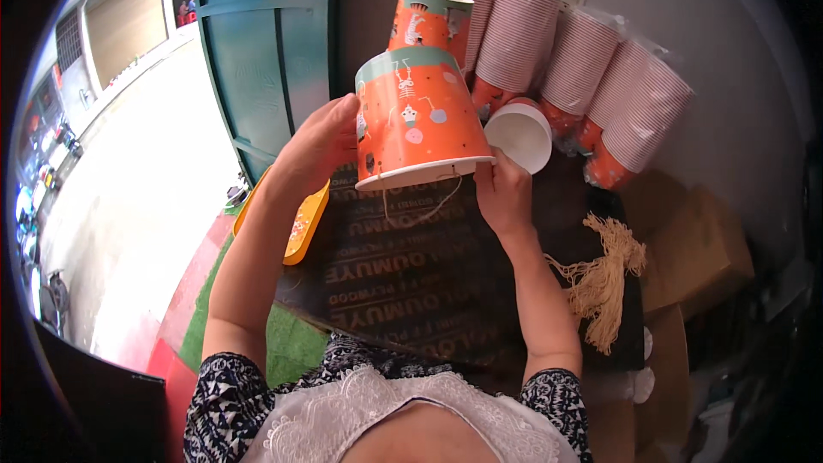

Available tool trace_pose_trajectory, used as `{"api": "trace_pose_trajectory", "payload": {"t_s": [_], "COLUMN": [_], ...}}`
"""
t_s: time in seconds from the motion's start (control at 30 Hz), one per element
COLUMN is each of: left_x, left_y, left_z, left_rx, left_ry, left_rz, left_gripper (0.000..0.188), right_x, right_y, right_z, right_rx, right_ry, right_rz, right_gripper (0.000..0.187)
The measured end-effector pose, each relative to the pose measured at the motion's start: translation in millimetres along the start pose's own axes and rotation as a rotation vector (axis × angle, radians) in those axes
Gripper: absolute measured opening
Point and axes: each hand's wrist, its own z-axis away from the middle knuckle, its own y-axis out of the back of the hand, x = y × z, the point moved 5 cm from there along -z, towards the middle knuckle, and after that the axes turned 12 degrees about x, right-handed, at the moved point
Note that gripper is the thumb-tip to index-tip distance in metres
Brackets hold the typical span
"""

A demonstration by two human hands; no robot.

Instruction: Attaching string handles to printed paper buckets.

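Note:
An orange paper bucket (420, 120) with a green band and skeleton drawings is held up in front of me, its white rim facing down. My left hand (319, 141) presses against its left side, the fingers partly hidden behind it. My right hand (506, 193) is closed on the rim at the lower right. A thin beige string (424, 216) loops down from the rim. Just behind stands a similar orange bucket (434, 21), its lower part hidden. Beyond my right hand a paper bucket (519, 139) lies tipped, its white inside showing.
Tall nested bucket stacks (557, 60) in clear plastic stand along the wall. A bundle of beige strings (610, 270) hangs over the right edge of the dark plywood table (377, 270). A yellow tray (304, 227) sits left, cardboard boxes (699, 249) right, a green metal door (257, 43) far left.

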Motion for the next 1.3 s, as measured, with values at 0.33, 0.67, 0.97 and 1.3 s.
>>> {"api": "trace_pose_trajectory", "payload": {"t_s": [0.33, 0.67, 0.97, 1.3], "left_x": [11, 7, -1, 18], "left_y": [-13, -46, -44, -27], "left_z": [-22, -26, -31, -21], "left_rx": [0.218, 0.345, 0.403, 0.528], "left_ry": [-0.031, -0.233, -0.207, -0.302], "left_rz": [0.22, 0.013, 0.026, -0.027], "left_gripper": [0.052, 0.067, 0.083, 0.081], "right_x": [-35, -64, -53, -84], "right_y": [-10, -47, -45, -36], "right_z": [-17, 4, 12, 8], "right_rx": [0.274, -0.041, 0.158, 0.221], "right_ry": [-0.022, -0.304, -0.251, 0.29], "right_rz": [-0.168, -0.96, -0.768, -0.481], "right_gripper": [0.03, 0.025, 0.009, 0.019]}}
